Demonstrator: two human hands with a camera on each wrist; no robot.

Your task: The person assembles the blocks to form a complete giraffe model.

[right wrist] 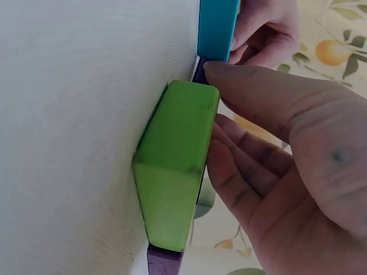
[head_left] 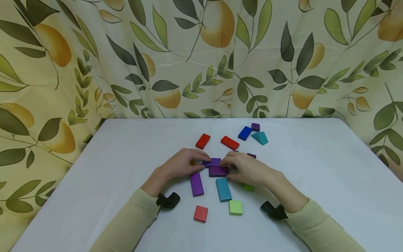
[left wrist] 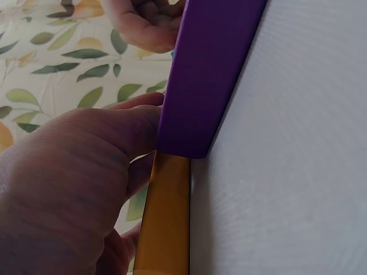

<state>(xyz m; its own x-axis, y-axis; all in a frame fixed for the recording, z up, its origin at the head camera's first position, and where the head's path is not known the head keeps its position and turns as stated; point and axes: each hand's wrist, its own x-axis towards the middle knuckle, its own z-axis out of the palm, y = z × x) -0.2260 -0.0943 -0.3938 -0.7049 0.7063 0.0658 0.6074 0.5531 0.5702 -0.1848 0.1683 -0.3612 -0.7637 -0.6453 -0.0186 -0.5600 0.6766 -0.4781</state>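
1. Left hand (head_left: 184,162): grip pinches the left end of the rear purple block (head_left: 214,161), mid-bench (head_left: 78,196).
2. Right hand (head_left: 250,168): bent fingers meet the right end of the rear purple block; from here I cannot tell whether this grip pinches or only touches.
3. Done: front purple block (head_left: 218,171) lies alongside, seemingly in contact.
4. Remaining, in my judgement: adjustment; ends stand offset. Coral block (head_left: 200,214) and teal block (head_left: 223,190) lie separate, unheld.

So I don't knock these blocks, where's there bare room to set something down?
Between the left sleeve and the left edge of the table; between the right sleeve and the right edge. Crowded: around the two purple blocks between left hand and right hand, and by the blue block and teal wedge.
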